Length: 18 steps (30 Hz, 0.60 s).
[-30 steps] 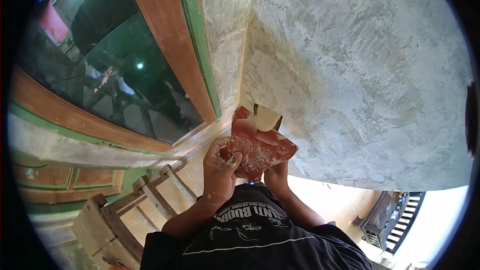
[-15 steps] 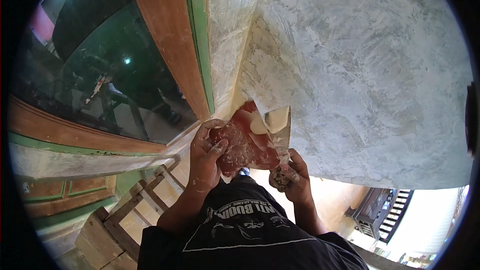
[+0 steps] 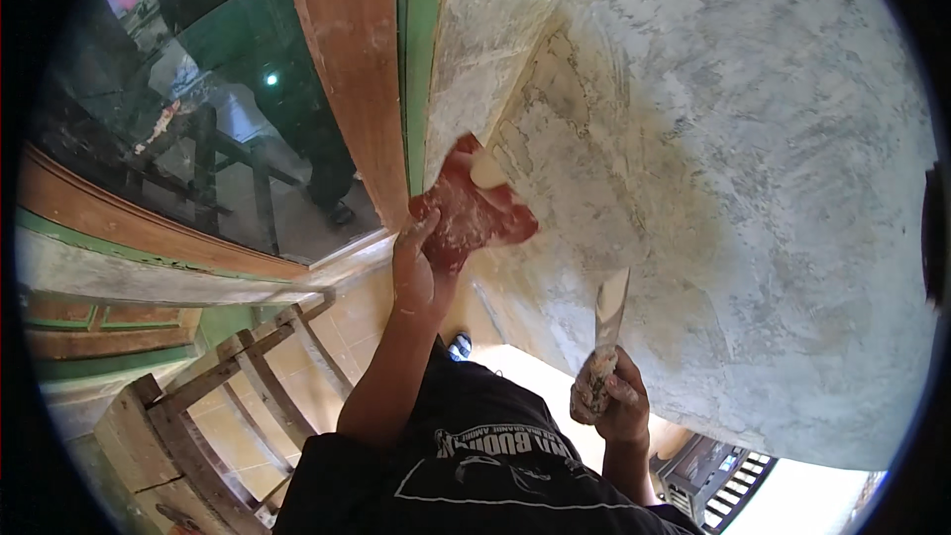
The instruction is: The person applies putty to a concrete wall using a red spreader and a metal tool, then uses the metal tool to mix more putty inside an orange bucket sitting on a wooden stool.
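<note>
My left hand (image 3: 418, 267) grips a red, putty-smeared board (image 3: 463, 218) with a lump of cream putty near its top edge, raised by the corner of the skimmed grey-white wall (image 3: 753, 159). My right hand (image 3: 619, 396), lower and to the right, is closed round the crusted handle of a putty knife (image 3: 611, 302). The knife’s blade points up in front of the wall, cream putty on it, apart from the board. Both hands are dusted with white.
A glazed window (image 3: 208, 109) in a wood and green frame fills the upper left. A wooden trestle or ladder (image 3: 263, 386) stands below it on the tiled floor (image 3: 352, 337). A dark slatted piece of furniture (image 3: 708, 485) is at bottom right. My sandalled foot (image 3: 460, 347) shows below.
Half a second ago the knife was against the board; now they are apart. My left hand has lifted the board upward, and my right hand has moved right and down with the knife.
</note>
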{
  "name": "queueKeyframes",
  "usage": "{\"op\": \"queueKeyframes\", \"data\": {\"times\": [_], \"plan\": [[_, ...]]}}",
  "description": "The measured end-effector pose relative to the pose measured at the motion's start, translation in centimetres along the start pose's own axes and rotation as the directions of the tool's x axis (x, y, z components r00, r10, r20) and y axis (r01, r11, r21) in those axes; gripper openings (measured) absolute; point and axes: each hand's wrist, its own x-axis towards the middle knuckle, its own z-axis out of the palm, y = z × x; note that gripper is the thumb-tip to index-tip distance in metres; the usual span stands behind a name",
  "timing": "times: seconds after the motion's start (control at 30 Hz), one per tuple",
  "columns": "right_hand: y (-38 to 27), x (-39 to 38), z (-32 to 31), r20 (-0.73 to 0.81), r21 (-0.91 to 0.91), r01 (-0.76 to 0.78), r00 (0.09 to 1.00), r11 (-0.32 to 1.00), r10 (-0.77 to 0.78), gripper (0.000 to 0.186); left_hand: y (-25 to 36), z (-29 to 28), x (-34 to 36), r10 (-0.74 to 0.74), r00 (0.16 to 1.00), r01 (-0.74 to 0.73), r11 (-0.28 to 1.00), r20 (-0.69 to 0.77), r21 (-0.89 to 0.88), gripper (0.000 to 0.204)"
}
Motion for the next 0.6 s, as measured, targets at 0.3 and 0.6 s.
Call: {"op": "queueKeyframes", "data": {"times": [0.3,0.6], "plan": [[0.2,-1.3,-3.3,0.042,0.003,-0.059,0.997,0.998,0.059,0.033,-4.2,-3.1,3.9,0.137,0.986,-0.141,0.989,-0.099,-0.037,0.036],[0.9,-0.7,-3.4,0.091,0.086,-0.102,0.991,0.991,0.094,0.032,-6.6,-4.5,6.0,0.331,0.924,-0.218,0.867,-0.192,0.448,0.033]]}}
